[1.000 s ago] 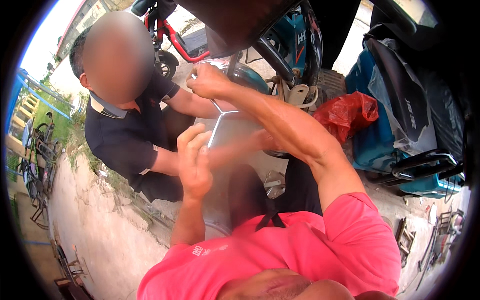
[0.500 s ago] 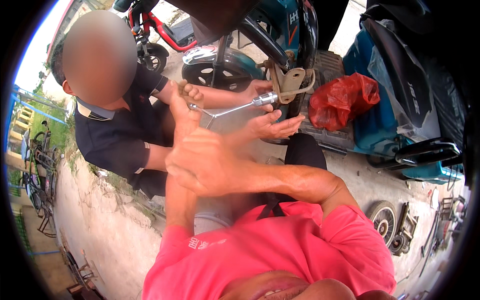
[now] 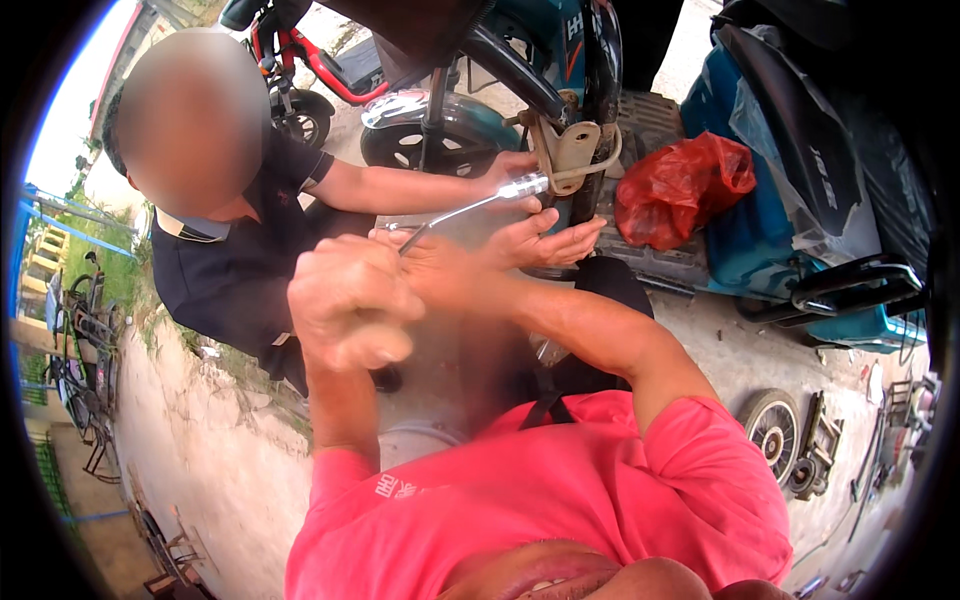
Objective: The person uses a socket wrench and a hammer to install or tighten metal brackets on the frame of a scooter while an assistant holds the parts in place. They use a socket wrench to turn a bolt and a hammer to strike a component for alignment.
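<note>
A chrome socket wrench (image 3: 470, 208) slants from its thick socket, up against a worn metal bracket (image 3: 573, 158), down to my hands. My left hand (image 3: 352, 305) is curled into a fist at the wrench's lower end, closed on one of its arms. My right hand (image 3: 445, 278) crosses close behind it, blurred and partly covered, with its fingers near the wrench; its grip is unclear. A co-worker's one hand (image 3: 512, 175) is by the socket end, and the other hand (image 3: 548, 243) is held open, palm up, just below it.
The co-worker, in a dark shirt (image 3: 225, 275), crouches at the left. A red plastic bag (image 3: 685, 190) lies on the vehicle's footboard, beside a teal body with a black seat (image 3: 790, 140). A spoked wheel (image 3: 772, 438) and metal parts lie on the ground at right.
My left hand has come down and closed into a fist, after its fingers were raised higher. The right hand has shifted up and right. The wrench's lower end has turned.
</note>
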The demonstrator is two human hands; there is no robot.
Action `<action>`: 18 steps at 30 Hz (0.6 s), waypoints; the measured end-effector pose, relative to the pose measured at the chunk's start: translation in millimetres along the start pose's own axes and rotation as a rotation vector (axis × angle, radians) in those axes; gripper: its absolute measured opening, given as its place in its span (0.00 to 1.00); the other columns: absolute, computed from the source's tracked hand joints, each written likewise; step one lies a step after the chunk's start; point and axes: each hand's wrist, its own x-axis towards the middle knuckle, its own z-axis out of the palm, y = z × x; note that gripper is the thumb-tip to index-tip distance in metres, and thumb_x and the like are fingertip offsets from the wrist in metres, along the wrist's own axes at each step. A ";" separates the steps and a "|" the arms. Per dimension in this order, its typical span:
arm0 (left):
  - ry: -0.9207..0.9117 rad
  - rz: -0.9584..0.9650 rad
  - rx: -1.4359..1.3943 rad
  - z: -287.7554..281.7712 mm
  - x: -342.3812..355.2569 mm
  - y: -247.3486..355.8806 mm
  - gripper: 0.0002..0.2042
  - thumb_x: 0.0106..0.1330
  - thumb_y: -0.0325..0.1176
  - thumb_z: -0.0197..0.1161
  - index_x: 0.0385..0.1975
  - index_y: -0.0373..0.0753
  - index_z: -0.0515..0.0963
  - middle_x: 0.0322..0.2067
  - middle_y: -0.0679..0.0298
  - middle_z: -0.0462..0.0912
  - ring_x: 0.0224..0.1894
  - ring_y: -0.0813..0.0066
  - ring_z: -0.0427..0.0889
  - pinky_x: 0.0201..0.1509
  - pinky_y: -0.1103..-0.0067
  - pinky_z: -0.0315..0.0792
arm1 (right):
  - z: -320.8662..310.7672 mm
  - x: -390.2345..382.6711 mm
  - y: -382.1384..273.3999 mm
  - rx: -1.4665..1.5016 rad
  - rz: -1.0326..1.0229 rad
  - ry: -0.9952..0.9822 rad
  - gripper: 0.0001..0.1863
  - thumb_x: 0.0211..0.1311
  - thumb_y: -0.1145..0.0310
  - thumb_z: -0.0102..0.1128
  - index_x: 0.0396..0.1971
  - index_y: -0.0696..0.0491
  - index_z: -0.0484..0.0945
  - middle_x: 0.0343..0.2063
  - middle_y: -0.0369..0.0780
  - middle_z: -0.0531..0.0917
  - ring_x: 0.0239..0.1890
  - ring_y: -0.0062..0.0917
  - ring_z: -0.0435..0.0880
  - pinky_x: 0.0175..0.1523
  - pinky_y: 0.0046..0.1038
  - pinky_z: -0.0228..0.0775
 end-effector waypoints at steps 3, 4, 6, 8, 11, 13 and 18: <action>0.376 -0.191 0.162 23.8 -27.5 8.7 0.19 0.67 0.44 0.71 0.28 0.31 0.80 0.17 0.67 0.76 0.19 0.79 0.72 0.30 0.78 0.74 | -24.3 6.4 -8.9 0.111 0.034 0.074 0.08 0.53 0.67 0.62 0.32 0.54 0.81 0.46 0.42 0.83 0.62 0.37 0.77 0.70 0.39 0.62; 0.409 -0.177 0.171 21.0 -36.7 2.3 0.18 0.71 0.43 0.68 0.30 0.31 0.78 0.18 0.65 0.77 0.20 0.79 0.71 0.29 0.79 0.73 | -37.3 7.8 -12.6 0.182 0.057 0.104 0.07 0.50 0.67 0.64 0.27 0.53 0.82 0.41 0.41 0.84 0.58 0.36 0.80 0.66 0.39 0.66; 0.524 -0.121 0.069 28.4 -39.9 -3.4 0.17 0.75 0.41 0.64 0.33 0.31 0.76 0.18 0.65 0.75 0.20 0.80 0.69 0.27 0.80 0.70 | -62.4 4.5 -16.7 0.446 0.116 0.029 0.06 0.46 0.68 0.65 0.26 0.53 0.81 0.36 0.40 0.84 0.48 0.35 0.84 0.57 0.40 0.73; 0.542 -0.075 0.047 28.4 -37.5 -9.8 0.16 0.76 0.41 0.61 0.34 0.31 0.76 0.18 0.66 0.71 0.17 0.82 0.65 0.23 0.80 0.66 | -95.8 16.4 -15.3 0.525 0.141 0.162 0.06 0.46 0.69 0.63 0.26 0.54 0.81 0.31 0.41 0.84 0.39 0.34 0.85 0.47 0.41 0.74; 0.589 -0.090 0.058 18.6 -28.1 -16.1 0.15 0.78 0.40 0.59 0.35 0.31 0.76 0.17 0.65 0.69 0.16 0.82 0.63 0.21 0.80 0.64 | -125.4 44.5 -0.2 0.686 0.327 0.352 0.08 0.49 0.67 0.62 0.26 0.56 0.81 0.28 0.42 0.84 0.31 0.37 0.85 0.41 0.40 0.75; 0.611 -0.154 0.071 7.0 -26.3 -22.0 0.16 0.78 0.40 0.58 0.36 0.30 0.76 0.17 0.63 0.70 0.16 0.80 0.64 0.21 0.79 0.65 | -139.3 71.4 13.0 0.727 0.555 0.239 0.11 0.53 0.66 0.61 0.30 0.58 0.82 0.29 0.42 0.85 0.32 0.35 0.85 0.39 0.36 0.76; 0.544 -0.193 0.083 -7.5 -16.3 -29.5 0.17 0.78 0.41 0.58 0.35 0.31 0.77 0.17 0.63 0.71 0.17 0.80 0.64 0.23 0.79 0.66 | -84.1 126.6 70.7 0.673 0.882 -0.731 0.20 0.57 0.55 0.62 0.39 0.58 0.84 0.35 0.46 0.86 0.37 0.34 0.84 0.44 0.34 0.75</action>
